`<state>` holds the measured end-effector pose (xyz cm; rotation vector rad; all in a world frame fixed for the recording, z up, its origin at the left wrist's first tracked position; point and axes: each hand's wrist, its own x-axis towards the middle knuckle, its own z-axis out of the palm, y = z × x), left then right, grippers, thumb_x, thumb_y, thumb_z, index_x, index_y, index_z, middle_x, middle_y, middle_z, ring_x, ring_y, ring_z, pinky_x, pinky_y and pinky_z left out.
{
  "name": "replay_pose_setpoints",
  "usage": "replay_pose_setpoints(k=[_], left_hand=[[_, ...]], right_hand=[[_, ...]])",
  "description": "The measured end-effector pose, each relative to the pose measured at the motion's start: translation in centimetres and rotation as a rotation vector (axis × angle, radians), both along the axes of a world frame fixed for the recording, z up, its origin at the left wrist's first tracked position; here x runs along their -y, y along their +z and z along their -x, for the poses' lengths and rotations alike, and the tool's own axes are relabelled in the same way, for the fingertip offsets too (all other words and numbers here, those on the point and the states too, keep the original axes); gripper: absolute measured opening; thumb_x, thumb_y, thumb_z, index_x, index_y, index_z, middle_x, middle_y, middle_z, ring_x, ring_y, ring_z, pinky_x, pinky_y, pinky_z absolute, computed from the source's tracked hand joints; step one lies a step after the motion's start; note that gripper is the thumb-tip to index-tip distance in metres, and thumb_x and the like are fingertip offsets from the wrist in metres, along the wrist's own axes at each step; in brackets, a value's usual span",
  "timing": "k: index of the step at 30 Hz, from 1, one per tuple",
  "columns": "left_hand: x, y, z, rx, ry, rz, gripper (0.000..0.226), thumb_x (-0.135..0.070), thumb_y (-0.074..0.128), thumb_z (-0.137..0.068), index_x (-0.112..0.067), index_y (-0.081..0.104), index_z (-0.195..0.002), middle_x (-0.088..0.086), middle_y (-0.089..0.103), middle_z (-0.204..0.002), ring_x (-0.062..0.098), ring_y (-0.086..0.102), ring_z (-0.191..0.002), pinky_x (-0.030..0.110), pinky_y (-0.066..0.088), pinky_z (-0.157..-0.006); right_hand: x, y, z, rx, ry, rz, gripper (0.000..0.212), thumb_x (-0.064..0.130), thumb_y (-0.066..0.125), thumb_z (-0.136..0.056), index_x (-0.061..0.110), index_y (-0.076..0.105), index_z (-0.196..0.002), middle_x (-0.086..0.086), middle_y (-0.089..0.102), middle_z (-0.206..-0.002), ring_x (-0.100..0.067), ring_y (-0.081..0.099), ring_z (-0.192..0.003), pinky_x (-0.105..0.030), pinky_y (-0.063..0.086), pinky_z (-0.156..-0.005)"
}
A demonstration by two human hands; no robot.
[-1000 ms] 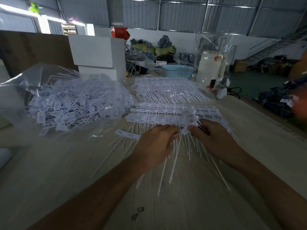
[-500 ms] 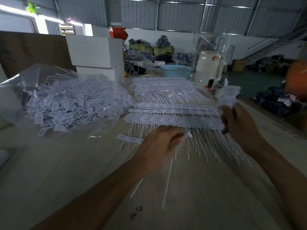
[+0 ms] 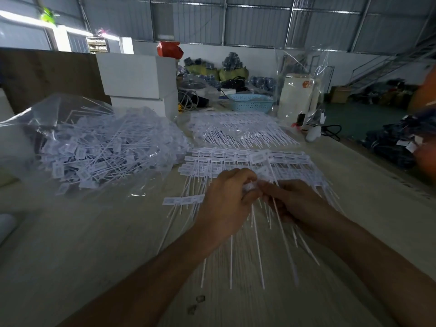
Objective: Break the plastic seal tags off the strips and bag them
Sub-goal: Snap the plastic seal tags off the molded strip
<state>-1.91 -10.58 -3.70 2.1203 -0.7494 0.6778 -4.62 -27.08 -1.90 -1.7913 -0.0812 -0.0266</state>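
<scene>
Both your hands, left hand point(image 3: 226, 199) and right hand point(image 3: 297, 201), pinch one white plastic seal tag point(image 3: 250, 186) between them, its tail pointing toward you, the clear plastic bag point(image 3: 47, 114) leftward.

Two bare forearms enter from the bottom edge, with no sleeves, gloves, watch or bands visible on them. The left hand point(image 3: 225, 204) and the right hand point(image 3: 298, 204) are both uncovered, with no rings that can be made out. The dim light blurs finer detail of fingers and nails.
</scene>
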Motion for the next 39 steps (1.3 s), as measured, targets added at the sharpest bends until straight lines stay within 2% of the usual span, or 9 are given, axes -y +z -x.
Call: replay_pose_setpoints(k=[4, 10, 12, 17, 27, 31, 34, 36, 39], left_hand=[[-1.1, 0.5, -0.6, -0.089, -0.083, -0.196, 0.019, -0.014, 0.061, -0.094, -0.012, 0.067, -0.111, 0.006, 0.071, -0.099, 0.020, 0.065, -0.088, 0.037, 0.050, -0.076], [-2.2, 0.7, -0.5, -0.006, -0.090, -0.268, 0.014, -0.021, 0.064, -0.095, -0.012, 0.066, -0.105, 0.003, 0.067, -0.097, 0.021, 0.061, -0.089, 0.039, 0.049, -0.078], [-2.3, 0.6, -0.5, 0.046, -0.093, -0.319, 0.010, -0.017, 0.058, -0.098, -0.010, 0.064, -0.101, 0.005, 0.066, -0.096, 0.023, 0.060, -0.090, 0.041, 0.049, -0.077], [-1.9, 0.2, -0.6, 0.064, -0.092, -0.338, 0.017, -0.014, 0.051, -0.102, -0.013, 0.064, -0.113, 0.003, 0.068, -0.105, 0.020, 0.063, -0.097, 0.040, 0.051, -0.081], [-1.6, -0.1, -1.1, -0.132, -0.175, -0.030, 0.024, -0.008, 0.053, -0.099, -0.007, 0.072, -0.084, 0.005, 0.070, -0.073, 0.014, 0.066, -0.066, 0.029, 0.052, -0.069], [-1.5, 0.5, -0.8, -0.165, -0.193, 0.074, 0.012, -0.017, 0.065, -0.094, -0.008, 0.073, -0.099, -0.001, 0.073, -0.087, 0.004, 0.066, -0.078, 0.013, 0.049, -0.072], [-1.2, 0.8, -0.1, -0.123, -0.215, 0.082, 0.015, -0.016, 0.074, -0.087, -0.008, 0.074, -0.100, -0.003, 0.072, -0.088, 0.000, 0.063, -0.083, 0.003, 0.042, -0.073], [-1.0, 0.8, 0.2, -0.078, -0.225, 0.099, 0.016, -0.015, 0.077, -0.084, -0.008, 0.074, -0.097, -0.004, 0.072, -0.085, 0.002, 0.064, -0.083, 0.006, 0.044, -0.072], [-1.1, 0.8, 0.1, -0.059, -0.193, 0.168, 0.018, -0.014, 0.081, -0.080, -0.009, 0.073, -0.096, -0.006, 0.072, -0.083, -0.001, 0.065, -0.078, 0.007, 0.045, -0.067]], right_hand=[[0.8, -0.5, -0.7, -0.042, -0.108, -0.042, 0.034, 0.032, 0.063, -0.095, 0.015, 0.059, -0.066, 0.005, 0.042, -0.047, -0.010, 0.035, -0.040, -0.020, 0.026, -0.038], [0.6, -0.6, -0.5, -0.128, 0.095, -0.196, 0.032, 0.030, 0.057, -0.099, 0.014, 0.057, -0.071, 0.005, 0.035, -0.052, -0.008, 0.026, -0.044, -0.019, 0.023, -0.037], [0.3, -0.6, -0.3, -0.063, 0.067, -0.091, 0.033, 0.033, 0.055, -0.099, 0.015, 0.058, -0.072, 0.005, 0.041, -0.052, -0.008, 0.032, -0.044, -0.018, 0.027, -0.038], [0.4, -0.2, -0.4, 0.322, -0.097, 0.613, 0.039, 0.035, 0.051, -0.102, 0.021, 0.057, -0.066, 0.010, 0.056, -0.057, 0.003, 0.052, -0.049, -0.013, 0.035, -0.051], [0.5, -0.2, 0.1, 0.492, -0.005, 0.756, 0.029, 0.029, 0.047, -0.102, 0.005, 0.055, -0.087, 0.000, 0.052, -0.066, -0.013, 0.048, -0.058, -0.038, 0.039, -0.062], [0.7, 0.0, -0.3, 0.434, -0.093, 0.616, 0.032, 0.029, 0.044, -0.104, 0.023, 0.048, -0.073, 0.006, 0.051, -0.061, -0.005, 0.048, -0.053, -0.028, 0.041, -0.060], [1.6, 0.4, -0.6, 0.345, -0.244, 0.559, 0.039, 0.033, 0.040, -0.106, 0.013, 0.051, -0.074, 0.001, 0.052, -0.057, -0.008, 0.047, -0.042, -0.035, 0.050, -0.053], [2.6, 0.8, -0.6, 0.254, -0.305, 0.361, 0.041, 0.035, 0.040, -0.106, 0.004, 0.053, -0.083, -0.003, 0.050, -0.058, -0.012, 0.041, -0.040, -0.030, 0.040, -0.041], [2.7, 1.0, -0.1, 0.099, -0.160, 0.075, 0.040, 0.039, 0.045, -0.104, 0.012, 0.049, -0.074, 0.000, 0.041, -0.055, -0.012, 0.032, -0.042, -0.023, 0.028, -0.042]])
